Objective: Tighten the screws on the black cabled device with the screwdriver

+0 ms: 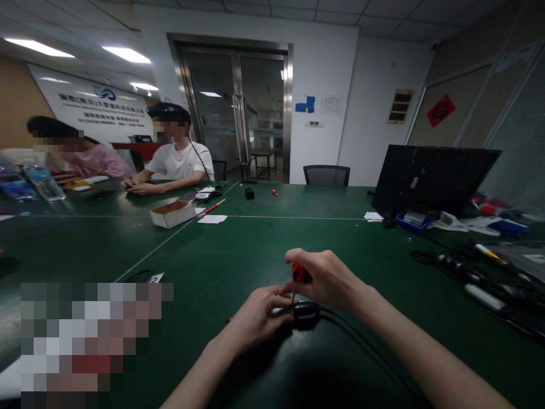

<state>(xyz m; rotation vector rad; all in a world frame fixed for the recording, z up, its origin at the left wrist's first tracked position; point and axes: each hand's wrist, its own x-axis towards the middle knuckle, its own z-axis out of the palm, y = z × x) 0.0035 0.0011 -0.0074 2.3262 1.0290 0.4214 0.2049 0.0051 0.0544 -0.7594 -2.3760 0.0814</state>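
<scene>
Over the table's near middle, my right hand is closed around the red-and-black handle of a screwdriver. Its thin shaft points straight down at the left end of a small black corded device. My left hand is closed at that same end, its fingers gripping around a pale part beside the black body. Those fingers partly hide the screwdriver's tip, so I cannot tell whether it sits in a screw. Black cable runs from the device's right side toward the near edge.
On the green table lie an open white box, a red pencil-like stick, paper and another small screwdriver. A monitor, blue tray and cables stand right. Two people sit at far left.
</scene>
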